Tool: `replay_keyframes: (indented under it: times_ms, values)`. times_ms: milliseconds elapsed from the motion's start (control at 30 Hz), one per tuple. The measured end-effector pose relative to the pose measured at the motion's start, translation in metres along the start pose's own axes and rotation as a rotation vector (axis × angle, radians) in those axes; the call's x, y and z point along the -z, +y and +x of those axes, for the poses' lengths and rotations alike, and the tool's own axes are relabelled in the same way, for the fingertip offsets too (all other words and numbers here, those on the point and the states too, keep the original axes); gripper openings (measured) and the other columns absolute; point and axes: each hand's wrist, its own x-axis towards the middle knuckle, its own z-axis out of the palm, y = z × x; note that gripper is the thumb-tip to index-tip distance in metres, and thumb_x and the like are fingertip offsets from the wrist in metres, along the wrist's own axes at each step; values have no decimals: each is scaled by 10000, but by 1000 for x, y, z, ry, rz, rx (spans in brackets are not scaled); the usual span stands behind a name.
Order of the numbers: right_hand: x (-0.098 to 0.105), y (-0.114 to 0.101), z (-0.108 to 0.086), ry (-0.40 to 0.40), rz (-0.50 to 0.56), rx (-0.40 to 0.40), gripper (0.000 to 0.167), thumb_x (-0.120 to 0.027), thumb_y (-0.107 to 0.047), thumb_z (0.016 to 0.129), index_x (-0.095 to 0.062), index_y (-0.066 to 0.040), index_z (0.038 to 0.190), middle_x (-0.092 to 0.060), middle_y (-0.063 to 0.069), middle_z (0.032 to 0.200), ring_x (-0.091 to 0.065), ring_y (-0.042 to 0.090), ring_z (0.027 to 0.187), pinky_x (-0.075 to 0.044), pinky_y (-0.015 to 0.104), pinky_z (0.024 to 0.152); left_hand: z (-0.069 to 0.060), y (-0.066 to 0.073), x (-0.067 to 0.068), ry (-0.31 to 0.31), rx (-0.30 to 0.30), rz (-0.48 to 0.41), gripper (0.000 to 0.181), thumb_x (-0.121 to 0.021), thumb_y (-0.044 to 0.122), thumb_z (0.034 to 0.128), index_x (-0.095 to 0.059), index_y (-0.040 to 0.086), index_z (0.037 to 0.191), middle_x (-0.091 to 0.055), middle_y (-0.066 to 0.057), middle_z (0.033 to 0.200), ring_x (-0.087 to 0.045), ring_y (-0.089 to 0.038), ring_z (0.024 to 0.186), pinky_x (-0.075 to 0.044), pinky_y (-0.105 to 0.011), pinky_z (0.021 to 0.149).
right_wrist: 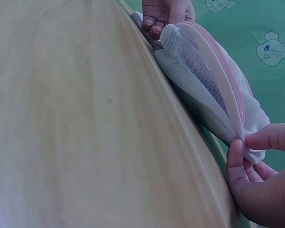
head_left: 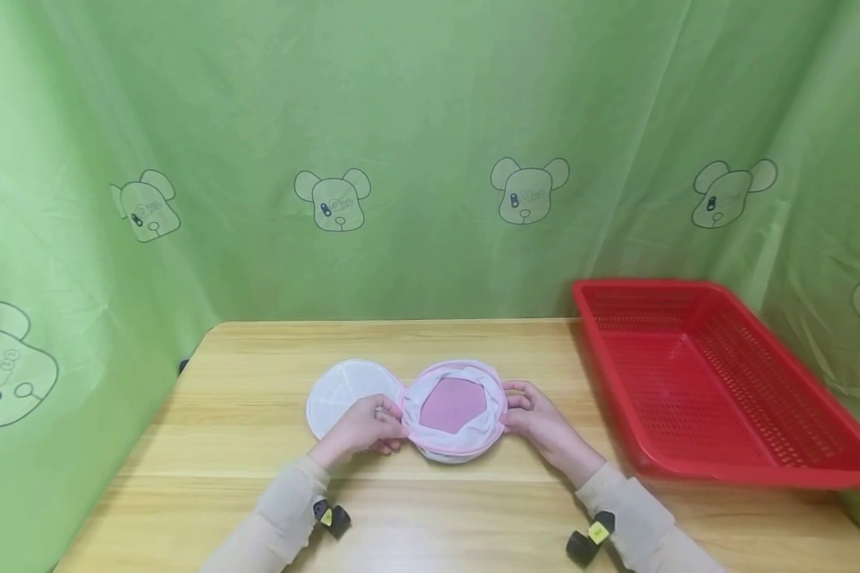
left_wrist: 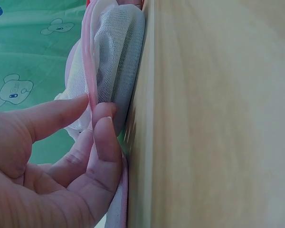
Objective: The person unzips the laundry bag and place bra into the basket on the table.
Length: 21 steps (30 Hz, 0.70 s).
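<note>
A round white mesh laundry bag (head_left: 466,440) with a pink zipper edge stands low on the table, its top unzipped. Inside it a pink round area (head_left: 451,404) shows; whether that is the bottom or a separate piece I cannot tell. The white lid (head_left: 337,390) lies folded out to the left, joined to the bag's side. My left hand (head_left: 361,426) pinches the pink rim beside the lid, thumb against fingertips in the left wrist view. Across from it, my right hand (head_left: 545,422) pinches the rim's right side, and the right wrist view shows the mesh wall bunched between.
A large red plastic basket (head_left: 616,422) with perforated walls stands at the table's right side. Under everything is a light wooden table (head_left: 430,509). Green curtains (head_left: 430,263) with bear-head prints hang behind and at both sides.
</note>
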Motion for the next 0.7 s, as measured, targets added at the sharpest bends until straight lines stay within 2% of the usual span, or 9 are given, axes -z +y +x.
replay_keyframes:
  times_ms: [200,467,567,700]
  values:
    - [0,-1,-1,6,-1,-8,648,-627,73,796,-339,27,1375,-598,16,1004,-621,100,864,-561,228,777,0,0,-1,3,3,0,305,-713,34,822,-549,-33,1071,-698,-78,806,-620,-131,627,-568,-261,578]
    - [-1,-5,-2,42,-45,4,669,-641,62,799,-328,36,1389,-545,104,1143,-600,105,905,-533,223,816,0,0,-1,8,0,2,304,-718,34,818,-552,-27,1065,-697,-73,797,-615,-129,625,-561,-255,567]
    - [-2,-12,-3,83,-73,16,675,-632,53,801,-323,35,1401,-495,160,1218,-558,127,970,-524,230,821,0,0,-1,11,1,3,307,-720,34,815,-552,-24,1066,-695,-76,801,-612,-129,624,-560,-255,565]
    - [-6,-21,-5,145,-132,50,681,-615,44,800,-326,28,1416,-412,225,1340,-465,225,1126,-479,232,852,0,2,-1,13,3,6,319,-724,40,814,-552,-24,1075,-688,-70,798,-612,-134,628,-560,-259,566]
